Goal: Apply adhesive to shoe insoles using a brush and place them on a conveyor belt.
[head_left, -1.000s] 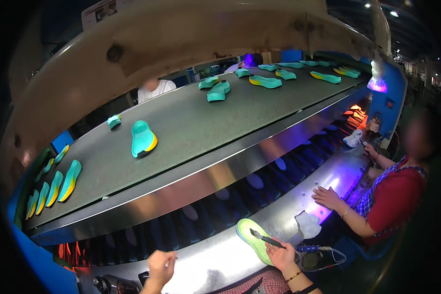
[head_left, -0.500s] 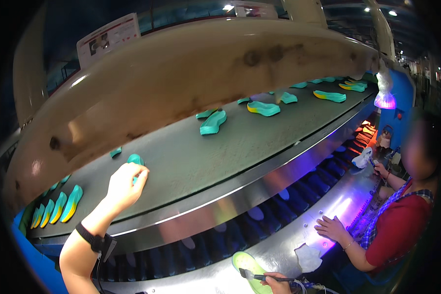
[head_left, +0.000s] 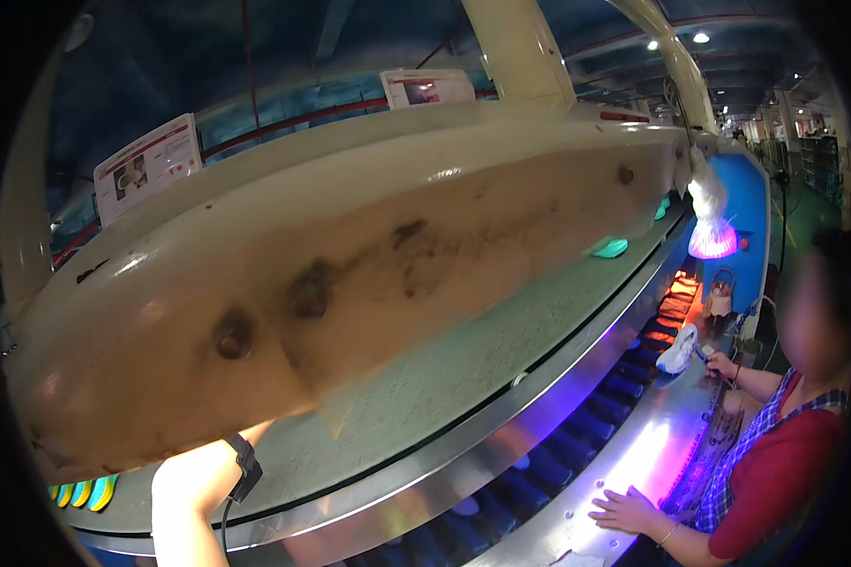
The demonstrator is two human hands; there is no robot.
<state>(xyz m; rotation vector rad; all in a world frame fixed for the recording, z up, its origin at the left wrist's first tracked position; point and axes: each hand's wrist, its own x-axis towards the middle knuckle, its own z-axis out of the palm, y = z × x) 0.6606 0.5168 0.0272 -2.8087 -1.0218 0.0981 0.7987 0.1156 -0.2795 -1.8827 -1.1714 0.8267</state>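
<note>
My left forearm (head_left: 194, 482), with a black wrist strap (head_left: 247, 470), reaches up over the dark conveyor belt (head_left: 463, 373). The hand itself passes behind the low beige hood (head_left: 369, 312), so its fingers and anything in them are hidden. Left of that arm, a row of teal-and-yellow shoe soles (head_left: 101, 493) pokes out under the hood's edge. Farther along the belt a single teal sole (head_left: 612, 248) shows at the far right. My right hand is outside the picture.
A metal rail (head_left: 397, 477) edges the belt, with a lower line of dark slats (head_left: 539, 463) beside it. At right, a co-worker's hand (head_left: 624, 511) rests on the steel ledge; the other holds a tool at a white sole (head_left: 677, 350). A purple-lit lamp (head_left: 712, 238) hangs nearby.
The view has tilted up and come closer to the hood, which now covers most soles. My left hand has gone behind it. My right hand, its brush and the pale green sole have left the picture.
</note>
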